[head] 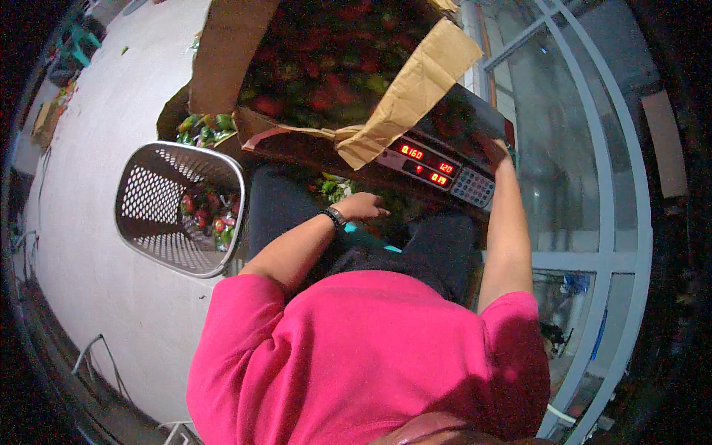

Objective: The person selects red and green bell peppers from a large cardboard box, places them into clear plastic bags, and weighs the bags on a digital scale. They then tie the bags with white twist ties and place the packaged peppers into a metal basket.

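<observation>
My left hand (362,206), with a dark bracelet or watch at the wrist, is over my lap, palm down. Its fingers are partly in shadow, so I cannot tell whether they hold anything. Close by it are some green vegetable pieces (335,188) and a small turquoise item (350,227). My right hand (497,150) reaches past the keypad end of a digital weighing scale (425,167); darkness hides its fingers. Lit red digits show on the scale's panel. Beyond it stands an open cardboard box (228,55) of red and green produce (328,83), likely peppers, dim in shadow.
A grey perforated plastic basket (153,192) at my left holds bagged red and green produce (208,214). Bagged green produce (206,129) lies behind it. One brown box flap (417,89) juts over the scale. A metal-framed glass panel (595,167) bounds the right side.
</observation>
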Demonstrator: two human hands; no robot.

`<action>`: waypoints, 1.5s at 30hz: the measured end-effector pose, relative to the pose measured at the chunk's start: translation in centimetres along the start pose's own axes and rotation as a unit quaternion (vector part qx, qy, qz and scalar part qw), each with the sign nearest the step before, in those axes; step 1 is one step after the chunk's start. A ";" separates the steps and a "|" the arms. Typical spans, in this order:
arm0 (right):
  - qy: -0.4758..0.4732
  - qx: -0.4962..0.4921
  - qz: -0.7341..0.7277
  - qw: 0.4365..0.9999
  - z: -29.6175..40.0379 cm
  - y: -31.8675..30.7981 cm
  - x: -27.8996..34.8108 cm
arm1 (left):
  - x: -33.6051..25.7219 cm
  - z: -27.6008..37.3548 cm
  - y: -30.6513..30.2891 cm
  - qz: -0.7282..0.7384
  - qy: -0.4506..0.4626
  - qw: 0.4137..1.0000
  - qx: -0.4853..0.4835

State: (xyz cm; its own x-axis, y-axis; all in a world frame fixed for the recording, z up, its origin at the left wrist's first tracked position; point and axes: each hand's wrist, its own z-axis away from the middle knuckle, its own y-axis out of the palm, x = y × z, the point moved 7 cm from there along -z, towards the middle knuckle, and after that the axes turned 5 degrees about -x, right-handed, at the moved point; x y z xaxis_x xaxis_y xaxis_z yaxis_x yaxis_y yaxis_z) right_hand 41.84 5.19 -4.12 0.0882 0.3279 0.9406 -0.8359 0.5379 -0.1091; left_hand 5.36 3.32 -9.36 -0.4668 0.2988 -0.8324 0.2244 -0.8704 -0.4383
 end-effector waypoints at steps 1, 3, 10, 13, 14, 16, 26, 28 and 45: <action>0.026 0.013 -0.028 0.999 0.0 -0.1 -0.4 | -0.8 0.5 -0.2 -0.008 0.012 1.000 -0.002; 0.149 0.120 0.172 0.966 2.9 2.5 -0.6 | -0.7 1.0 -0.3 -0.013 0.003 1.000 0.001; -0.265 0.570 0.464 0.624 24.7 26.9 9.7 | 1.7 -1.3 1.4 -0.002 0.099 0.994 -0.042; -0.349 0.572 0.479 0.567 26.2 32.8 13.0 | 3.2 -2.4 2.3 0.036 0.137 0.989 -0.049; -0.337 0.524 0.505 0.598 24.6 34.2 14.1 | 3.4 -3.1 2.5 -0.020 0.101 0.994 -0.034; -0.309 0.432 0.508 0.678 19.8 35.8 16.6 | 1.2 -1.5 1.0 -0.090 0.019 0.996 -0.003; -0.315 0.054 0.665 0.675 3.5 39.3 19.8 | 1.3 -2.8 0.7 -0.016 0.042 0.999 -0.021; -0.324 0.061 0.586 0.740 4.4 40.3 18.8 | 0.8 -2.5 0.6 -0.014 0.044 0.999 -0.016; -0.387 0.105 0.644 0.651 4.7 44.8 15.9 | -1.1 -1.5 -1.7 0.030 0.080 0.994 -0.064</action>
State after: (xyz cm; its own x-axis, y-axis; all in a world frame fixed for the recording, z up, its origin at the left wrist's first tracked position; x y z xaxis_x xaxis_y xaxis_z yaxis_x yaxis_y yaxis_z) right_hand 3.28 30.83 7.43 -0.9914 -0.1312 0.0012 -0.0090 0.0588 -0.9982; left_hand 6.79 5.05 -8.20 -0.3101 0.3150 -0.8970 0.3589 -0.8349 -0.4173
